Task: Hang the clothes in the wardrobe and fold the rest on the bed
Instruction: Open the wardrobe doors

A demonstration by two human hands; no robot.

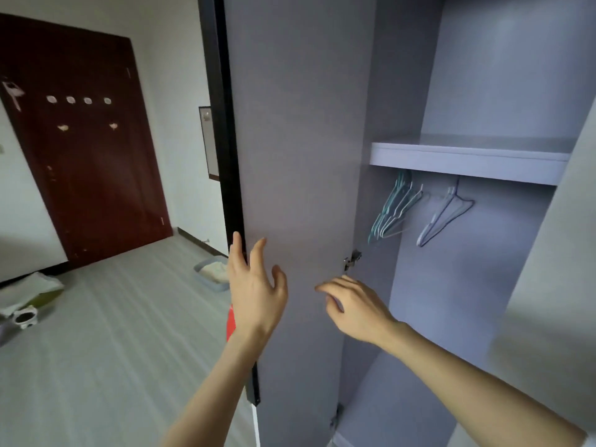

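Bedroom; wardrobe door [296, 156] at left hand [254, 285] fingers, spread; right hand [354, 311] fingers loose, empty.

You're in a home bedroom: an open grey wardrobe [483, 91] with hangers [393, 211], a dark red door [90, 150], pale floor [113, 333].

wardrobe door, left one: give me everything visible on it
The wardrobe door is a tall flat panel, matte grey inside face with a black outer edge, looking like laminated board. It stands swung open, edge toward the room. Two metal hinges show on its right side, joining it to the wardrobe frame. The left hand is at its free edge, thumb around the black edge, fingers spread against the grey face. The right hand hovers close; contact is unclear.
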